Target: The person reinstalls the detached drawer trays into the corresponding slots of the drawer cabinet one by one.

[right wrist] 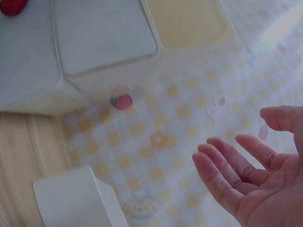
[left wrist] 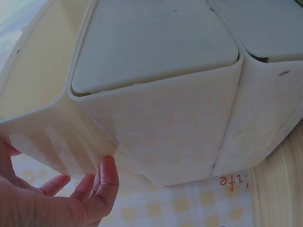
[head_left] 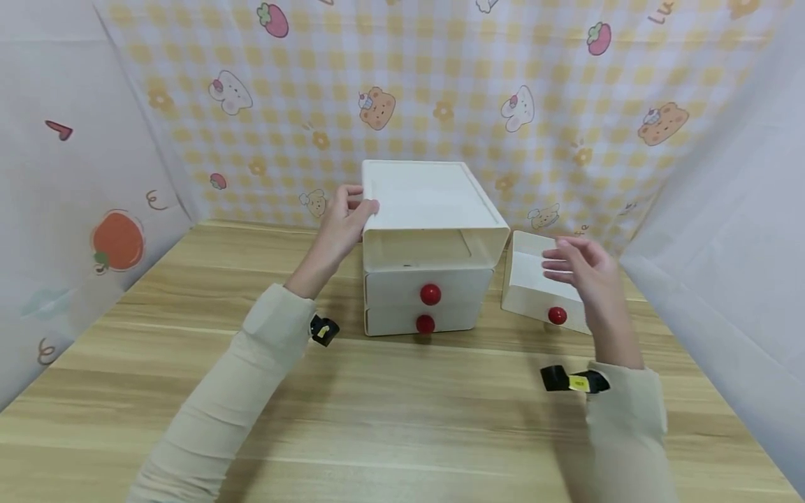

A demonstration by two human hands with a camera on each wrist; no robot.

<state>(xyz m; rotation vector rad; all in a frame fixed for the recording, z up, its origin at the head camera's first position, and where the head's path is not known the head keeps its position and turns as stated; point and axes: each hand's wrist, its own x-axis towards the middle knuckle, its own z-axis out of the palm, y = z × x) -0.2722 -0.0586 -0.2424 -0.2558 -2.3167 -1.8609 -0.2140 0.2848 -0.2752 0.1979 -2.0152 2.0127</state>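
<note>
A white drawer cabinet (head_left: 434, 195) stands on the table, with an open top compartment (head_left: 421, 249) and two closed drawers below, each with a red knob (head_left: 430, 294). My left hand (head_left: 344, 227) holds the cabinet at its upper left edge, thumb on the top and bent fingers (left wrist: 109, 177) against the side wall. To the cabinet's right lies a separate white drawer (head_left: 534, 297) with its own red knob (head_left: 557, 316). Above that drawer is my right hand (head_left: 588, 269), palm turned toward the cabinet, fingers loosely spread and holding nothing.
Behind the cabinet hangs a yellow checked cloth (head_left: 440, 77) with cartoon prints. White cloth walls close off the left (head_left: 56, 175) and right (head_left: 729, 188) sides. The wooden table (head_left: 402, 419) spreads out in front. Both wrists wear black straps.
</note>
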